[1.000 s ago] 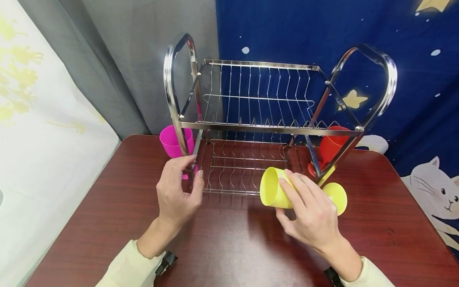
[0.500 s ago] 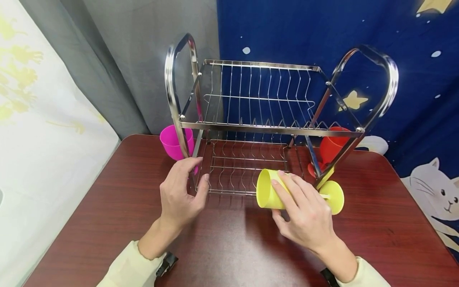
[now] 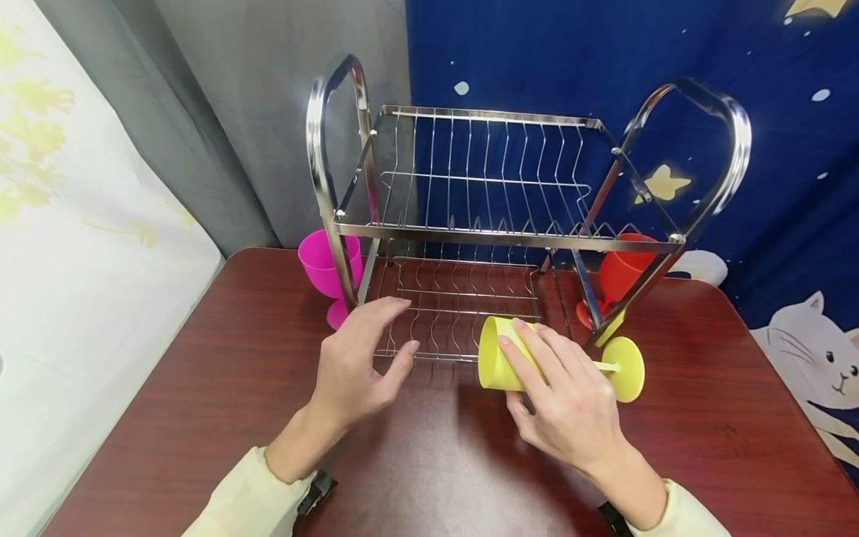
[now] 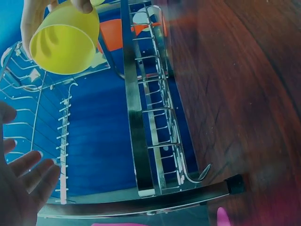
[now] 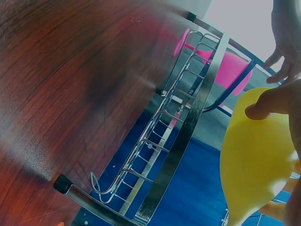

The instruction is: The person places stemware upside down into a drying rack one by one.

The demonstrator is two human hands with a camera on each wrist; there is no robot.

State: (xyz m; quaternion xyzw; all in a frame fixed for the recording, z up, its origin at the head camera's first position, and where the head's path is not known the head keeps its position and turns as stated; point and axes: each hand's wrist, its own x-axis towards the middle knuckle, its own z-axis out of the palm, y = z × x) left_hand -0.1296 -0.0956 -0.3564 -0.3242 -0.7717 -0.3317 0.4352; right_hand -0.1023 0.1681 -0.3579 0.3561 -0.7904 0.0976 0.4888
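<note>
The left hand point(image 3: 359, 365) has hold of nothing; its thumb and fingers stand apart in a wide, loose curve. At eleven o'clock from it, a magenta goblet point(image 3: 324, 268) stands upright on the wood-grain table point(image 3: 194, 418), just beside the left leg of a two-tier chrome dish rack point(image 3: 470, 236). The rack spans twelve o'clock, beyond both hands. The right hand point(image 3: 570, 403) is closed round the bowl of a yellow goblet point(image 3: 503, 358) — fingers over the top, thumb on the near side. This goblet is held sideways: its bowl lies at ten o'clock from the middle of the hand, its mouth facing nine, while the stem emerges past the fingers and the round foot sits at two. Farther off, at one o'clock from that hand, a red goblet point(image 3: 617, 276) is partly hidden behind the rack's right leg. A cat-printed blue curtain point(image 3: 537, 52) hangs beyond.
</note>
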